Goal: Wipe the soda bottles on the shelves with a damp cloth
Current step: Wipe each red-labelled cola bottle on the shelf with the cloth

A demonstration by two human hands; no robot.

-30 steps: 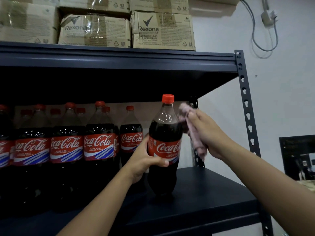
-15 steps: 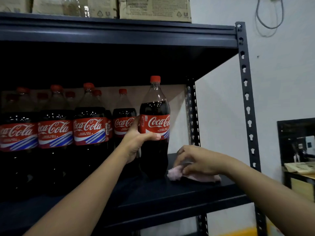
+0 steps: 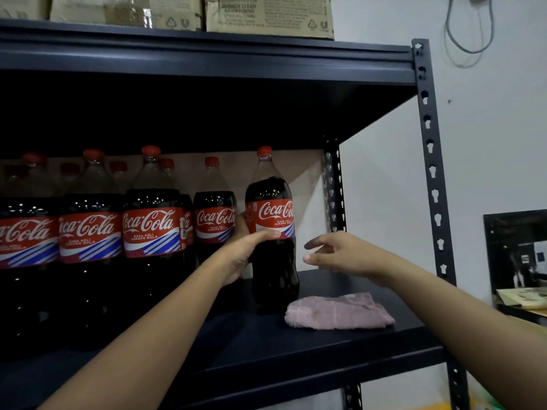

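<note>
One soda bottle (image 3: pixel 270 232) is standing upright at the right end of the row on the shelf (image 3: pixel 340 347), the left hand (image 3: pixel 247 250) wrapping its label band. The pink cloth (image 3: pixel 337 315) is lying on the shelf against the bottle's base, while the right hand (image 3: pixel 340 255) is hovering above it, fingers (image 3: pixel 315 245) loosely spread and grasping nothing. Half a second ago that hand was pressing the cloth down onto the shelf; now it is lifting clear. Judging by the row (image 3: pixel 118 232) of bottles waiting to the left, most wiping is probably remaining.
</note>
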